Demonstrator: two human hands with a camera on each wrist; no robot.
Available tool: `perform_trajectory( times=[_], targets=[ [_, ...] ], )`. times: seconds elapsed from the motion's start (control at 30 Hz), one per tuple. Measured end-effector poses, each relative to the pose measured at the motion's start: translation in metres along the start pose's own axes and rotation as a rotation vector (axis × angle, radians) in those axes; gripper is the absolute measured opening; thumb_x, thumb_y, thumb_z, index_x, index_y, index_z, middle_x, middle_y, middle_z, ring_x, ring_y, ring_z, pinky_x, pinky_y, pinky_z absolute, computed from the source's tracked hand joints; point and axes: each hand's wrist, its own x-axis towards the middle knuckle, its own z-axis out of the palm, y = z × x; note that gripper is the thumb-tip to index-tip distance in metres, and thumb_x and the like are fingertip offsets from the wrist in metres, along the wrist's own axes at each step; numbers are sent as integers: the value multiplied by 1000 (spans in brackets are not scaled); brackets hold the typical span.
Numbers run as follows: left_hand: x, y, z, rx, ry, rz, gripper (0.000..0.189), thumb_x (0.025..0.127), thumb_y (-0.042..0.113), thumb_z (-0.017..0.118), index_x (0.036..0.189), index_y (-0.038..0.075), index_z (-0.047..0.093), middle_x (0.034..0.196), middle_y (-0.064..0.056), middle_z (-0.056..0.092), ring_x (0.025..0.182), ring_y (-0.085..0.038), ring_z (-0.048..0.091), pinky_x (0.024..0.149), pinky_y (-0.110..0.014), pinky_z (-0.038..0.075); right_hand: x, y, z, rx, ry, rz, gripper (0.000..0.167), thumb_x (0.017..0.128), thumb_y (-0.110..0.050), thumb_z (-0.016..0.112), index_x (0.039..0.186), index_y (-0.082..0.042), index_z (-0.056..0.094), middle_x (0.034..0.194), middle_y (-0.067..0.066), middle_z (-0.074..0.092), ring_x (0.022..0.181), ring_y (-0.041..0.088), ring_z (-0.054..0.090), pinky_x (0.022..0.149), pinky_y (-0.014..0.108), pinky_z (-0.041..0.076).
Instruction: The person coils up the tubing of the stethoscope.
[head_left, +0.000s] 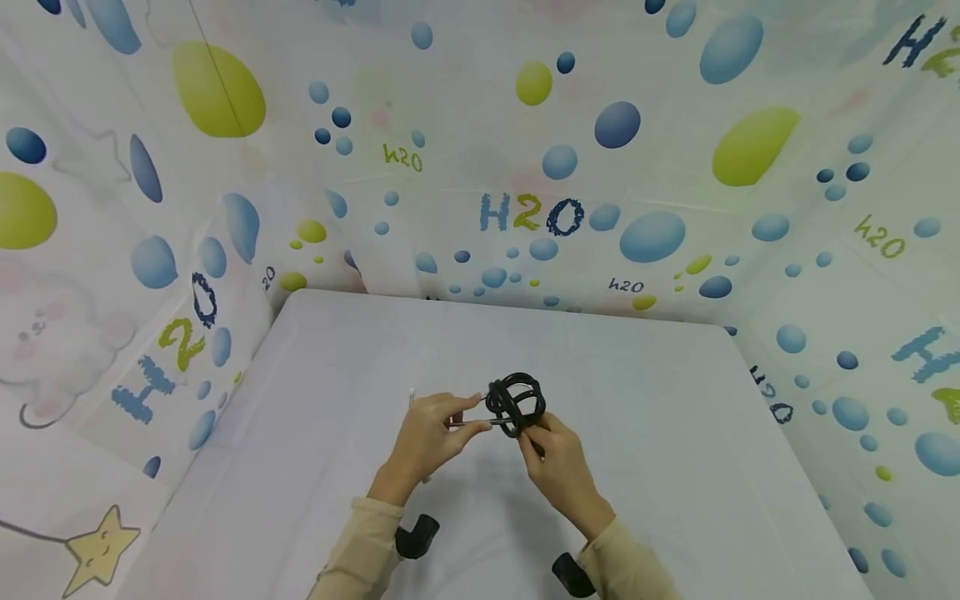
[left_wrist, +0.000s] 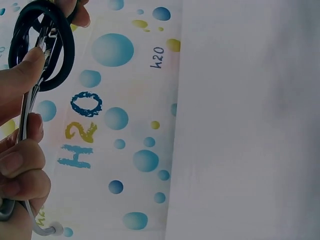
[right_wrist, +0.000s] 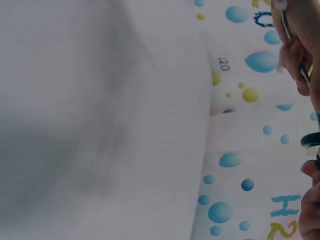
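Observation:
A stethoscope with its black tubing (head_left: 501, 400) wound into a looped bundle is held up between both hands over the table. My left hand (head_left: 427, 433) pinches its metal ear tubes (left_wrist: 23, 116) between thumb and fingers. One ear tube bends out below that hand in the left wrist view and ends in a pale ear tip (left_wrist: 57, 228). On the other side, my right hand (head_left: 561, 468) grips the lower right of the coil. In the right wrist view only part of the coil (right_wrist: 311, 140) shows, between the left fingers and the right fingertips (right_wrist: 310, 169).
A white-covered table (head_left: 675, 433) spreads beneath the hands. Behind it and along both sides hangs a white sheet (head_left: 465, 108) printed with blue and green spots and H2O lettering. Black wrist mounts (head_left: 417, 537) sit under both beige sleeves (head_left: 358, 546).

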Motion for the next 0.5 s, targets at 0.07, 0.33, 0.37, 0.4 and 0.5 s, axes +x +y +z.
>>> perform_trajectory(
  times=[0.07,0.33,0.37,0.4,0.5],
  targets=[
    [-2,-2,1,-8,-10,-13,35,63,15,86,92,-1,74,56,2,58,49,-2,40,46,-11,33,1,2,-4,7,-56,-25,7,75,8,70,77,2,71,76,8,59,58,5,47,51,15,41],
    [-6,-4,1,-50,-60,-47,34,65,17,86,92,0,74,55,4,56,50,1,39,46,-11,33,9,21,-26,222,-328,-91,9,83,2,66,85,-1,74,75,4,62,59,2,46,51,16,41],
    [-6,-4,1,-58,-69,-51,34,65,17,85,93,0,74,56,5,56,51,1,39,46,-11,33,9,22,-28,242,-344,-91,9,84,1,66,85,-1,74,73,3,61,58,2,44,50,16,40],
    [-6,-4,1,-63,-78,-55,34,66,17,85,93,0,74,56,5,56,51,1,39,46,-11,33,9,23,-29,252,-352,-93,9,83,2,66,85,-1,74,71,2,60,58,1,42,49,16,40],
    [-5,-3,2,-47,-92,-62,34,66,18,85,93,1,74,56,5,57,51,1,39,46,-12,34,6,22,-26,234,-314,-81,8,82,3,67,83,-2,74,70,1,59,58,0,42,49,15,39]
  ],
)
